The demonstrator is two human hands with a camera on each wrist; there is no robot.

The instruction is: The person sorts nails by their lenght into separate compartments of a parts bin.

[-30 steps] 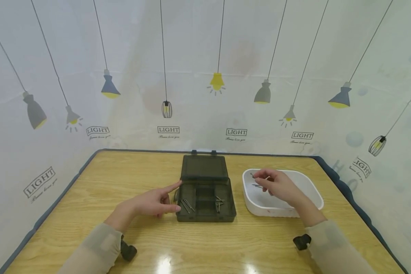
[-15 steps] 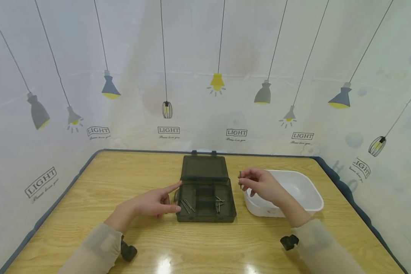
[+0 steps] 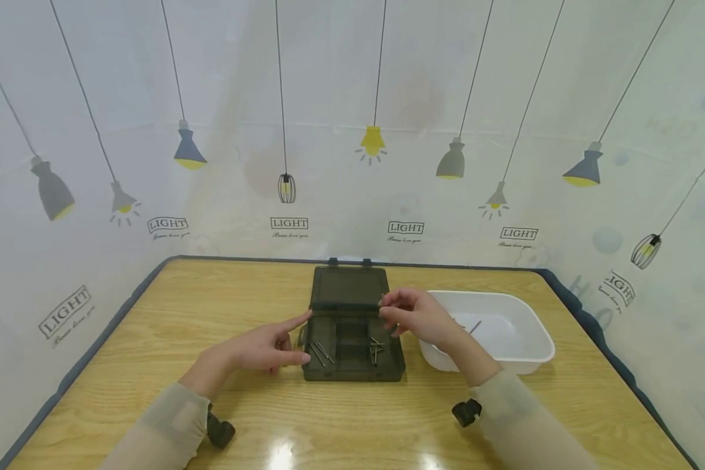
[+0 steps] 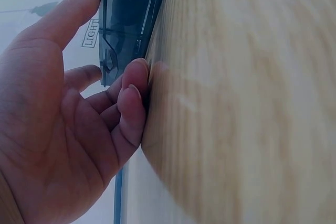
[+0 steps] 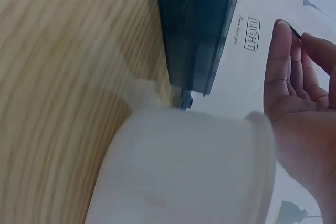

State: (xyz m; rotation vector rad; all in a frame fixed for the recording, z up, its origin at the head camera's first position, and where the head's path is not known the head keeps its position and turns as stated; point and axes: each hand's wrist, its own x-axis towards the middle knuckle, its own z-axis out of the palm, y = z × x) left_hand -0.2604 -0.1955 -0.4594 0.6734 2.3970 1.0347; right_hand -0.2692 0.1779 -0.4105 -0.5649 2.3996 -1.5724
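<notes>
On the table lies a dark translucent compartment box (image 3: 354,365) with its lid (image 3: 351,286) laid back. My left hand (image 3: 255,347) is at its left side, with the index finger and thumb touching the rim and the other fingers bent. Thin metal nails (image 3: 322,352) lie in the left compartment, and several shorter metal pieces (image 3: 376,349) in the right one. Over the box's back right corner, my right hand (image 3: 424,320) pinches a thin nail-like metal piece (image 5: 295,31) between thumb and index finger. Its exact kind is too small to tell.
Right of the box stands a white tray (image 3: 529,360) holding a few thin metal pieces (image 3: 475,326), partly hidden by the right forearm. The wooden table (image 3: 352,424) has a dark edge, and a printed cloth (image 3: 341,196) hangs behind it.
My right hand has moved left from over the white tray to over the box's right side, carrying the thin metal piece. My left hand has stayed in place.
</notes>
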